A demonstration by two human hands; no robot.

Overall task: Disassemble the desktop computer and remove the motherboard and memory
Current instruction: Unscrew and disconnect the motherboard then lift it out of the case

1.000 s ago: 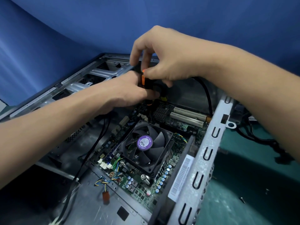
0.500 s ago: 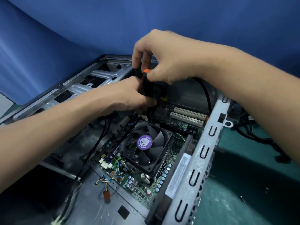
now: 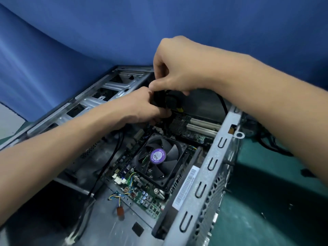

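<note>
Open computer case (image 3: 209, 167) on green mat (image 3: 266, 183): left hand (image 3: 142, 105) and right hand (image 3: 177, 71) meet above the motherboard's (image 3: 150, 197) far end, both gripping one black object (image 3: 158, 99), beyond the purple-labelled cooler fan (image 3: 158, 157).

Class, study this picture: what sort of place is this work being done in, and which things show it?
Most likely an electronics repair bench or workshop. An opened computer case lies on a green mat, its circuit board and cooling fan exposed, with a plain blue backdrop behind.
</note>
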